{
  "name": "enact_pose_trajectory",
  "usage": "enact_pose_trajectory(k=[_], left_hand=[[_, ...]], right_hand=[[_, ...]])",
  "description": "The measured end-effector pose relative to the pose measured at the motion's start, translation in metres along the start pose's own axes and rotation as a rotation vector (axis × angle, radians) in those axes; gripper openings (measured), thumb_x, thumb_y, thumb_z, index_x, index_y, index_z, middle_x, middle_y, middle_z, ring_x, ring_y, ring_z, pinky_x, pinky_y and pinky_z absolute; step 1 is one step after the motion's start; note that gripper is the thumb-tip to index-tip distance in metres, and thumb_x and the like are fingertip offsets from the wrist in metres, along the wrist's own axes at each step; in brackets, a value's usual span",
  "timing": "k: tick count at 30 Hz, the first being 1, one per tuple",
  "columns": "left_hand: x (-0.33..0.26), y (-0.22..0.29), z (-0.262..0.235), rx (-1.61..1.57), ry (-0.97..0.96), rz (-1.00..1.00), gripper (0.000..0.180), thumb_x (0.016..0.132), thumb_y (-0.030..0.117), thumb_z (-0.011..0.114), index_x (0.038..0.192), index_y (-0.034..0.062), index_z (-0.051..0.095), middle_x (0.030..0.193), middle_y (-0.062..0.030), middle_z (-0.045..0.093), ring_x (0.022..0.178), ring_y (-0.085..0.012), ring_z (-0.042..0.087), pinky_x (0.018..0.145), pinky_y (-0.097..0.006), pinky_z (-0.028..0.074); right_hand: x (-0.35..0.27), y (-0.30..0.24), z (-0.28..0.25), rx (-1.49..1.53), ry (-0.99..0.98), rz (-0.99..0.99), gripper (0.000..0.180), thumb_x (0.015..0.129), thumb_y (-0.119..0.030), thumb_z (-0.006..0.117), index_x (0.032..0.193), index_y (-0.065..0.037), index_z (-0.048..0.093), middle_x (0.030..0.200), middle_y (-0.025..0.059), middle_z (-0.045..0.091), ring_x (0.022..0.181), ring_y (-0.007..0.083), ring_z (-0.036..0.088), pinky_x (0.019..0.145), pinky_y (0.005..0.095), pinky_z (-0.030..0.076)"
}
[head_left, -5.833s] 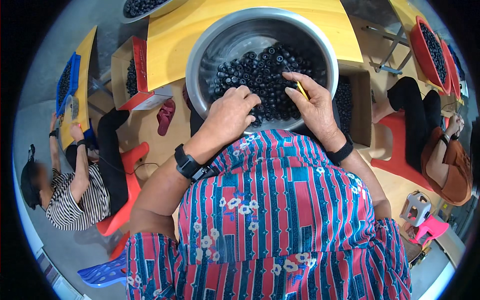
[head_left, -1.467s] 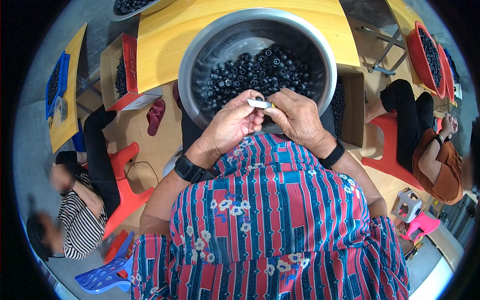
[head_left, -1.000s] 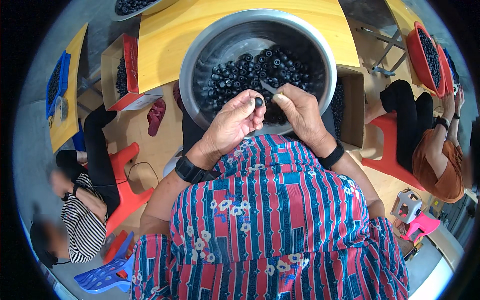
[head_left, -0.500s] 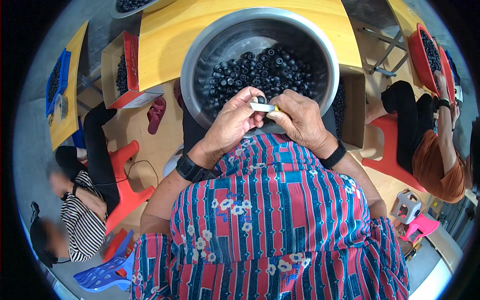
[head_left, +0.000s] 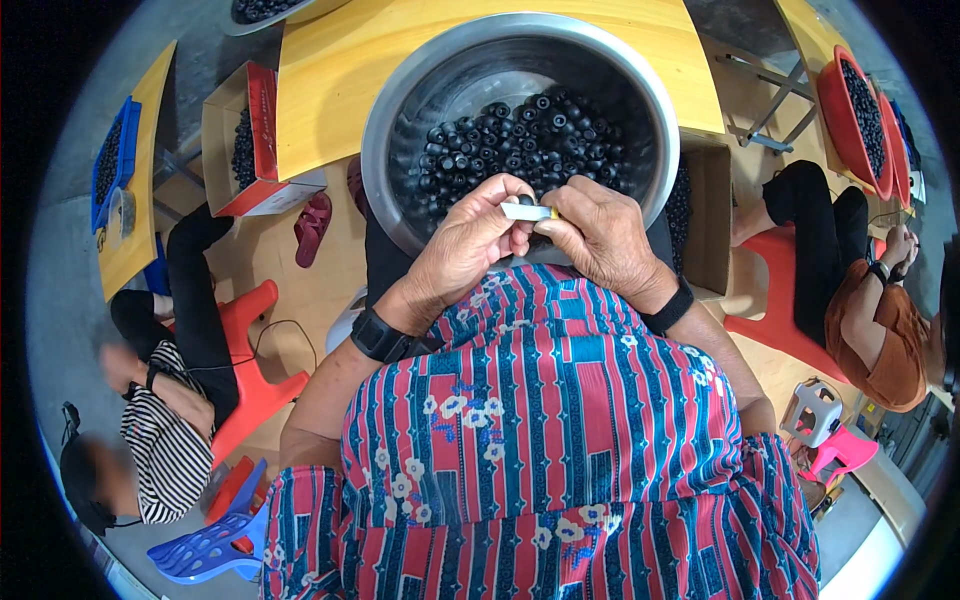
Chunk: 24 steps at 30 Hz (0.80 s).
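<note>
A big steel bowl [head_left: 420, 70] stands on a yellow table [head_left: 330, 90] and holds several small black round parts [head_left: 520, 140]. Over the bowl's near rim, my left hand [head_left: 470, 240] and my right hand [head_left: 600, 240] meet fingertip to fingertip. Between them they pinch a short pale stick-like piece with a yellow end [head_left: 528, 211]. A small black part [head_left: 526, 200] sits at my left fingertips against that piece. A black watch is on my left wrist and a black band on my right.
Open cardboard boxes of black parts stand left [head_left: 245, 140] and right [head_left: 700, 215] of the table. A seated person in a striped top [head_left: 165, 440] works at the left, another person [head_left: 880, 310] at the right beside red basins [head_left: 860, 110]. Red stools stand on the floor.
Earlier my hands lay spread in the black parts. They have since come together at the near rim, holding the pale piece, dipping toward the parts once and lifting back.
</note>
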<state>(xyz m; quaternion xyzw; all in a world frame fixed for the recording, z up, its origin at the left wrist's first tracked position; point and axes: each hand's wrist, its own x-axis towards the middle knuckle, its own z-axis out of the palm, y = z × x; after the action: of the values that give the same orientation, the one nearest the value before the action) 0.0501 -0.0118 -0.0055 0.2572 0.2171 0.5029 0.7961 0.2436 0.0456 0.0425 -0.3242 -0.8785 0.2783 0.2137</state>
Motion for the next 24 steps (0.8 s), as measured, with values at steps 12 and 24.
enact_pose_trajectory(k=[12, 24], left_hand=[[0.001, -0.006, -0.010, -0.192, 0.070, -0.029, 0.024, 0.104, 0.016, 0.043, 0.124, 0.0049, 0.052, 0.107, -0.0047, 0.057, 0.095, -0.0120, 0.055, 0.080, -0.027, 0.046], [0.002, -0.007, -0.009, -0.276, 0.165, -0.017, 0.019, 0.104, 0.016, 0.042, 0.116, 0.0044, 0.052, 0.107, -0.0069, 0.056, 0.095, -0.0141, 0.057, 0.083, -0.029, 0.049]], right_hand=[[0.003, -0.006, 0.003, 0.110, 0.057, 0.048, 0.039, 0.084, -0.025, 0.073, 0.120, -0.011, 0.066, 0.086, 0.0112, 0.064, 0.076, 0.0297, 0.065, 0.066, 0.0362, 0.052], [0.000, -0.008, 0.003, 0.082, 0.002, -0.060, 0.044, 0.079, -0.016, 0.072, 0.123, -0.016, 0.064, 0.077, 0.0088, 0.059, 0.069, 0.0280, 0.063, 0.061, 0.0381, 0.051]])
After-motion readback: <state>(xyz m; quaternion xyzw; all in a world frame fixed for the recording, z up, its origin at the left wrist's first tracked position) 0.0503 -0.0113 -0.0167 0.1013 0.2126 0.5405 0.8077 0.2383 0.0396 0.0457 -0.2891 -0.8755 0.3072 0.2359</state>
